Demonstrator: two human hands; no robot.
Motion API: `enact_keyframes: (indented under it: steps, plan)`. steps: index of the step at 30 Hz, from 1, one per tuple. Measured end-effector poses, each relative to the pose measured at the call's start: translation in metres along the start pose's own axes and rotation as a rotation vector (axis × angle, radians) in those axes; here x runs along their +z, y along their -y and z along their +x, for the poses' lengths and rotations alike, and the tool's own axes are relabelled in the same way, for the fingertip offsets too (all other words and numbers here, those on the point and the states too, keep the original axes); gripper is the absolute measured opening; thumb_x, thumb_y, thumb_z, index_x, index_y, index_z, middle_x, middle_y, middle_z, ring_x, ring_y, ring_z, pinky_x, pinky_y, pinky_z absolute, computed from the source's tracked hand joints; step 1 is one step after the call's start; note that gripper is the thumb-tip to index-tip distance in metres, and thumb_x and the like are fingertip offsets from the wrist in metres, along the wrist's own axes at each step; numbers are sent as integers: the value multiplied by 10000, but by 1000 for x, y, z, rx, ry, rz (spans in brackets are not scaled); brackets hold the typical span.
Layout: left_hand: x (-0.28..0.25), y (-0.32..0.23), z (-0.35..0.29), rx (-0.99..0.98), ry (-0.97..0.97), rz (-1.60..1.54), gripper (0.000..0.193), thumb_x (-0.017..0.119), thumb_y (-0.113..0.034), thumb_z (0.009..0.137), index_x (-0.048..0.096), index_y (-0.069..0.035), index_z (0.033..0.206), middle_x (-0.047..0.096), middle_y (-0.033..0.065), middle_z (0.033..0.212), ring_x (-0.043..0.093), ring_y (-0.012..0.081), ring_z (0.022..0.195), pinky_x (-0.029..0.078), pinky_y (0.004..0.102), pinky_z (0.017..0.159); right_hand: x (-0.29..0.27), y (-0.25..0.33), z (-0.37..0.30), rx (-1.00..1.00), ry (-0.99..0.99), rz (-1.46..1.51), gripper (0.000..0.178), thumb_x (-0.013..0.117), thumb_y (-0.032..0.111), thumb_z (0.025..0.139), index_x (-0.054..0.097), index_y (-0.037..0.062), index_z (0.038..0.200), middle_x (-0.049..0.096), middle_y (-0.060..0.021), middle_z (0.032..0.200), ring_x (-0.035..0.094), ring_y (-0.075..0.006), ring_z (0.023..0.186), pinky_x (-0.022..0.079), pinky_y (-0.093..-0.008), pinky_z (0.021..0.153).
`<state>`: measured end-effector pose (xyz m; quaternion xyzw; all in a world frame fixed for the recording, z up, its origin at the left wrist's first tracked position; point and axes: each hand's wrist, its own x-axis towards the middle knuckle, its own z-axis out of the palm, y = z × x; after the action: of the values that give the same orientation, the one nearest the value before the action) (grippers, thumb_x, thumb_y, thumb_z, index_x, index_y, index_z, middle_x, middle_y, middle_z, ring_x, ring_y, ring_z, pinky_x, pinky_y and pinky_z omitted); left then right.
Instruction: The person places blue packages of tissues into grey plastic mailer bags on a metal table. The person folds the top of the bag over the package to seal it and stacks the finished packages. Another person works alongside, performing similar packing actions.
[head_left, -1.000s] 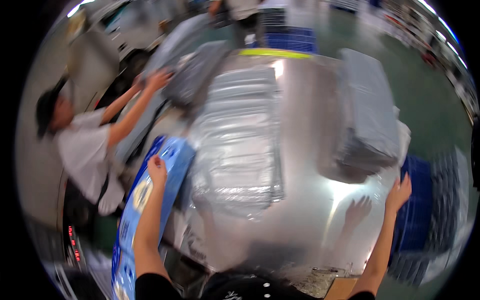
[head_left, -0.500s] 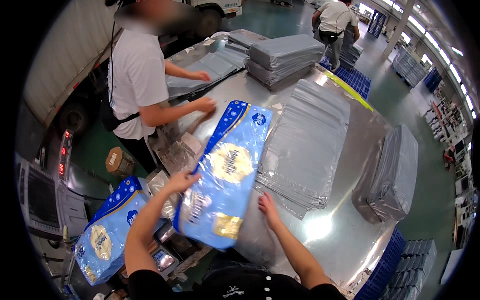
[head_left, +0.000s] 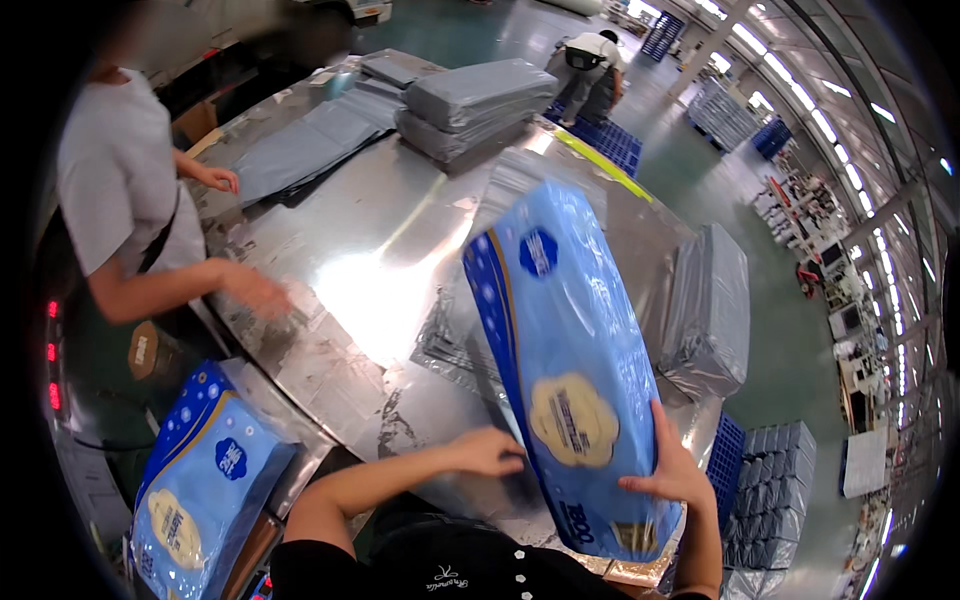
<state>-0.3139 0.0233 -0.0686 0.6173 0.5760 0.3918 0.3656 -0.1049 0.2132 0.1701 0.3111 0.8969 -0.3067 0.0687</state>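
A large blue plastic-wrapped pack (head_left: 578, 370), with a dark blue printed side and a cream patch, stands tilted in front of me over the metal table. My right hand (head_left: 675, 468) grips its lower right edge, thumb on the front and fingers along the side. Close to the pack's lower left edge is my left hand (head_left: 488, 453), its fingers curled in with nothing visible in them; whether it touches the pack I cannot tell. Behind the pack lie flat grey plastic bags (head_left: 515, 180), partly hidden by it. A similar blue pack (head_left: 215, 480) rests at lower left.
The metal table (head_left: 330, 225) has worn tape on its left side. Grey wrapped bundles (head_left: 480, 95) are stacked at its far edge, another grey bundle (head_left: 710, 310) at its right. A co-worker (head_left: 130, 200) stands at the left. Wrapped stacks (head_left: 770, 490) stand lower right.
The blue pack has swung from left to right and turned more upright. My left hand has let go of it; my right hand, empty before, now grips it. The view has turned rightward.
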Motion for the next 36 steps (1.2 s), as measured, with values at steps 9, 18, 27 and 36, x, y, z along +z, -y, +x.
enact_keyframes:
  steps: [9, 18, 27, 36]
  plan:
    - [-133, 123, 128, -202, -166, 884, 253, 623, -126, 757, 595, -5, 978, 580, 192, 1032, 597, 347, 939, 532, 431, 767, 80, -118, -22, 196, -367, -97, 1127, 851, 375, 503, 342, 27, 1446, 426, -232, 1240, 448, -397, 1173, 364, -434, 1034]
    - [-171, 128, 195, -95, -138, 1077, 111, 567, -194, 868, 568, -98, 921, 615, 115, 992, 651, 275, 834, 532, 413, 623, 83, -177, -33, 341, 204, 1108, 875, 747, 293, 603, 465, -30, 1366, 528, -177, 1317, 498, -278, 1214, 355, -366, 1057]
    - [-226, 92, 171, 203, -350, 963, 313, 568, -374, 923, 514, -101, 779, 586, 100, 651, 621, 321, 572, 498, 428, 522, 130, -173, 54, 287, 541, 1588, 706, 638, 243, 763, 433, -31, 1381, 572, -179, 1260, 564, -268, 1130, 431, -342, 978]
    - [-206, 150, 245, -28, -687, 667, 124, 505, 19, 808, 476, -26, 919, 506, 214, 923, 554, 437, 864, 455, 515, 722, 152, -208, 160, 206, 32, 1789, 602, 591, 203, 817, 456, -31, 1355, 594, -178, 1213, 572, -272, 1117, 440, -341, 966]
